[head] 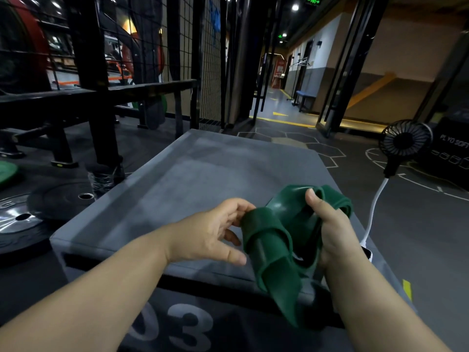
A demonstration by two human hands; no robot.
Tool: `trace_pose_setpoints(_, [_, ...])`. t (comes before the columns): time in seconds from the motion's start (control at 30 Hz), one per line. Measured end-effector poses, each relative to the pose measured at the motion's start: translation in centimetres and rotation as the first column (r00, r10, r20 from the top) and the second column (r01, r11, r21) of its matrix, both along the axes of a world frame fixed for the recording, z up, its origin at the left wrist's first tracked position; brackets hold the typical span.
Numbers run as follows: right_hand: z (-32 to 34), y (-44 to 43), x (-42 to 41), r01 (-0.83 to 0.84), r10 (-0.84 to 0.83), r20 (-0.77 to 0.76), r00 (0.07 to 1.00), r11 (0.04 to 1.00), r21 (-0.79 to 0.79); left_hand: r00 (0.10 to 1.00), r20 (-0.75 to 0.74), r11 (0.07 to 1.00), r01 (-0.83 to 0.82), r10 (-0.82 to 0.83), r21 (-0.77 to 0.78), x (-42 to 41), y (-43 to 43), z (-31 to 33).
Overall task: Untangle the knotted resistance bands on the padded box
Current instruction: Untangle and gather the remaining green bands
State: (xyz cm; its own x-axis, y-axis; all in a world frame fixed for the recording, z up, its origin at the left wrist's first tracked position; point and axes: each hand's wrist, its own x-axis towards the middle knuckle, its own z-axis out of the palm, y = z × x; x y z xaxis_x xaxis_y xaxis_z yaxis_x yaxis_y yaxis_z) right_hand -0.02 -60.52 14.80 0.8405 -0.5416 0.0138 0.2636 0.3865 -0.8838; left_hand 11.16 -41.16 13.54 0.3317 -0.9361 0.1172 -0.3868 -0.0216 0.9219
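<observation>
A dark green resistance band [274, 245] is bunched in wide knotted loops above the near right part of the grey padded box [193, 184]. My right hand [327, 224] grips its right side, thumb over the top fold. My left hand [215, 232] pinches the left loop with its fingertips, the other fingers spread. One flat end of the band hangs down past the box's front edge. Part of the band is hidden behind my right hand.
A small black fan [403, 146] with a white cable [373, 212] stands at the box's right. Black weight plates [38, 212] lie on the floor at left, beside a black rack [94, 97]. A corridor opens ahead. Another black box [451, 151] sits far right.
</observation>
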Motion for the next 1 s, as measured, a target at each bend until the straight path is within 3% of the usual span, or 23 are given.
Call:
trace_pose_setpoints(0.13, [-0.4,-0.2,0.2,-0.007,0.004,-0.059,0.998,0.999,-0.051,0.936,0.282,0.976,-0.218,0.211,-0.006,-0.9,-1.0,-0.4])
trace_pose_setpoints(0.27, [-0.5,-0.1,0.4,-0.052,0.046,-0.056,0.997,0.992,-0.114,0.872,0.329,0.932,-0.348,0.363,-0.105,-0.9,-1.5,-0.9])
trace_pose_setpoints(0.33, [-0.5,-0.3,0.4,-0.029,0.017,-0.069,0.997,0.984,-0.177,0.801,0.434,0.906,-0.41,0.412,-0.104,-0.5,-1.6,-1.1])
trace_pose_setpoints(0.4, [-0.5,-0.5,0.6,0.038,-0.065,-0.097,0.993,0.966,-0.255,0.639,0.607,0.864,-0.471,0.473,-0.178,-0.2,-1.7,-1.5])
trace_pose_setpoints(0.5, [-1.0,-0.6,1.3,0.122,-0.17,-0.14,0.975,0.946,-0.3,0.328,0.802,0.834,-0.434,0.499,-0.341,0.6,-1.8,-2.3])
trace_pose_setpoints(0.57, [-1.5,-0.9,1.8,0.156,-0.213,-0.175,0.961,0.945,-0.288,0.236,0.843,0.837,-0.407,0.483,-0.365,0.8,-2.1,-2.9])
trace_pose_setpoints(0.7, [-2.4,-1.8,2.2,0.25,-0.303,-0.203,0.931,0.936,-0.248,0.283,0.923,0.947,-0.259,0.261,-0.189,1.1,-2.3,-4.4])
trace_pose_setpoints(0.83, [-3.5,-2.2,2.2,0.264,-0.34,-0.302,0.891,0.927,-0.265,0.502,0.864,0.964,-0.218,-0.024,0.154,1.5,-1.5,-5.3])
trace_pose_setpoints(0.93, [-4.4,-1.4,2.2,0.248,-0.347,-0.351,0.87,0.922,-0.297,0.673,0.739,0.945,-0.215,-0.041,0.248,1.6,-1.6,-5.0])
trace_pose_setpoints(1.0, [-4.6,-1.0,2.3,0.23,-0.35,-0.376,0.858,0.916,-0.328,0.822,0.559,0.933,-0.28,0.111,0.227,1.8,-1.8,-5.1])
